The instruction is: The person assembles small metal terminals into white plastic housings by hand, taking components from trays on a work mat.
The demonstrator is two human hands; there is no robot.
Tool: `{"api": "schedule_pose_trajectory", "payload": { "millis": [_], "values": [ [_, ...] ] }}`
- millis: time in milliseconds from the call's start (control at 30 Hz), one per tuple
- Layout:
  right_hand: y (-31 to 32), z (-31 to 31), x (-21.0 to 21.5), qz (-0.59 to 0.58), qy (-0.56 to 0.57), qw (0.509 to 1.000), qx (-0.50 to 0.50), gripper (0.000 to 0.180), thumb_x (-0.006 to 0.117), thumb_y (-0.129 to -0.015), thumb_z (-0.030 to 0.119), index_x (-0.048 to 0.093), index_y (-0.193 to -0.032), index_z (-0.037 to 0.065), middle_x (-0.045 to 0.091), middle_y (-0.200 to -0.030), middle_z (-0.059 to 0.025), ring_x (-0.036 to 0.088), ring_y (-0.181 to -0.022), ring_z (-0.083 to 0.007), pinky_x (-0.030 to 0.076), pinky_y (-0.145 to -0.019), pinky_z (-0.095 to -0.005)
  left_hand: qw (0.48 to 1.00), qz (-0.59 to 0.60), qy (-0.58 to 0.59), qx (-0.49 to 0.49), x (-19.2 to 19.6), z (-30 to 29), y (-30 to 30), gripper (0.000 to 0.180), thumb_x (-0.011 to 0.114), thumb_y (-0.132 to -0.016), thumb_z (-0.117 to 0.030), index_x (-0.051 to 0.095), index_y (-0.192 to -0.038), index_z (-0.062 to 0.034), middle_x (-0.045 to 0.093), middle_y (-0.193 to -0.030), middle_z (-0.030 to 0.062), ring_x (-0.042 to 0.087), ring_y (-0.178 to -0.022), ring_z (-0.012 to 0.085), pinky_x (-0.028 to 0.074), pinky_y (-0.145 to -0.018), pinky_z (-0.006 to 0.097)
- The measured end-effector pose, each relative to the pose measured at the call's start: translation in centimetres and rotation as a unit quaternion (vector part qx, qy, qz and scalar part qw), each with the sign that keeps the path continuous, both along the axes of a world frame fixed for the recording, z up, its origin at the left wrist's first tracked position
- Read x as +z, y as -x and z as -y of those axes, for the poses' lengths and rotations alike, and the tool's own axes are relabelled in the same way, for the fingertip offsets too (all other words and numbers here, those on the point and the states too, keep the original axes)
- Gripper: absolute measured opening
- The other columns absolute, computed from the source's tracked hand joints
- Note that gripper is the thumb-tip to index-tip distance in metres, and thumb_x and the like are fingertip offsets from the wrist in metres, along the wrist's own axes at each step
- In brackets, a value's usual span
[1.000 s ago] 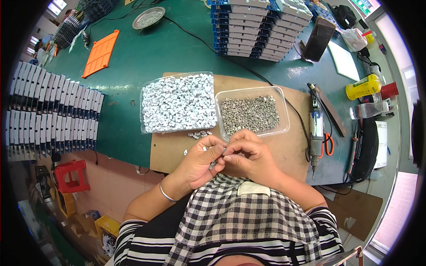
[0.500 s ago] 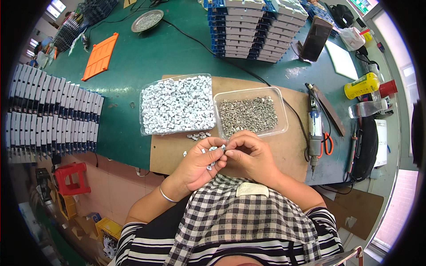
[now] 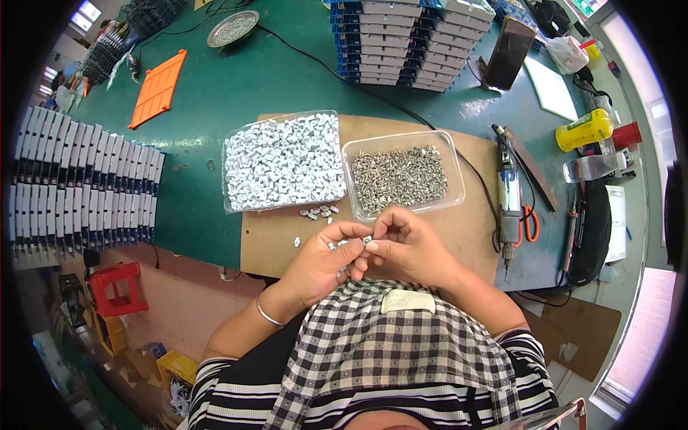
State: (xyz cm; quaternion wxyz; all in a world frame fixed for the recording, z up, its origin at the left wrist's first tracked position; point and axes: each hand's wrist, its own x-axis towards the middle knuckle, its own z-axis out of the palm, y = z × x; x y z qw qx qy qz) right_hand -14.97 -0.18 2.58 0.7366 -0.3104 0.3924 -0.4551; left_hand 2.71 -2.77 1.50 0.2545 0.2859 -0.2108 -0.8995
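Note:
My left hand [image 3: 328, 259] is closed round several small white plastic pieces, with one white piece [image 3: 367, 241] pinched at its thumb and index fingertip. The fingertips of my right hand [image 3: 407, 247] meet that same piece from the other side; whether a screw is between them is too small to tell. Beyond the left hand stands a clear tray [image 3: 226, 179] heaped with white plastic pieces [image 3: 287, 163]. To its right, a clear tub [image 3: 459, 188] holds many small metal screws [image 3: 398, 178]. A few loose white pieces [image 3: 319, 212] lie on the brown board [image 3: 459, 244] under both containers.
An electric screwdriver [image 3: 509, 208] and orange-handled scissors [image 3: 530, 226] lie at the right. Stacked white-and-blue modules stand at the left [image 3: 86, 179] and back [image 3: 380, 46]. A phone [image 3: 507, 54], a yellow bottle [image 3: 584, 130], an orange panel [image 3: 158, 89] and a metal dish [image 3: 233, 30] sit farther out.
The fingertips have shifted slightly, and the white piece between them now shows more clearly. My right hand's fingers have risen a little. The whole view has moved slightly.

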Motion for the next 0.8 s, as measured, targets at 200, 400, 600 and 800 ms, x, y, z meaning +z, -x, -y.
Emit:
{"api": "schedule_pose_trajectory", "payload": {
  "millis": [200,400,600,800],
  "values": [
    [3.7,3.3,1.5,-0.493,0.224,0.841,-0.009,0.016,0.062,-0.076,0.008,0.056,-0.09,0.003,0.057,-0.082,-0.008,0.057,-0.072,-0.0186,0.046,-0.065,-0.0291,0.991,0.01,-0.075,0.108,1.5,0.8,-0.6,0.025,0.041,-0.092,-0.011,0.044,-0.115,-0.002,0.056,-0.096,0.009,0.056,-0.074,0.0119,0.049,-0.065,0.024],
    [3.8,6.6,-0.6,-0.684,0.345,0.642,0.028,0.013,0.06,-0.075,0.011,0.061,-0.086,0.005,0.057,-0.083,-0.0108,0.054,-0.086,-0.028,0.042,-0.077,-0.0377,0.997,-0.044,-0.057,0.013,1.1,0.7,-0.8,0.025,0.04,-0.092,-0.012,0.043,-0.116,-0.0041,0.055,-0.1,0.0102,0.057,-0.075,0.0128,0.049,-0.066,0.023],
    [3.8,6.9,-1.5,-0.633,0.316,0.706,0.002,0.008,0.061,-0.073,0.009,0.058,-0.078,0.003,0.055,-0.081,-0.0117,0.054,-0.082,-0.0305,0.042,-0.074,-0.039,0.998,-0.032,-0.052,-0.013,-0.2,0.5,-0.9,0.019,0.047,-0.091,-0.018,0.047,-0.107,-0.0084,0.056,-0.096,0.0074,0.057,-0.075,0.011,0.049,-0.065,0.022],
    [3.8,6.4,-0.6,-0.57,0.312,0.752,-0.113,0.008,0.059,-0.076,0.005,0.055,-0.081,0.001,0.057,-0.074,-0.0112,0.057,-0.069,-0.0268,0.045,-0.062,-0.0349,0.997,-0.036,-0.075,-0.009,-0.3,0.4,-0.6,0.019,0.052,-0.088,-0.016,0.052,-0.105,-0.0064,0.056,-0.09,0.0052,0.055,-0.075,0.012,0.048,-0.061,0.022]
  ]
}}
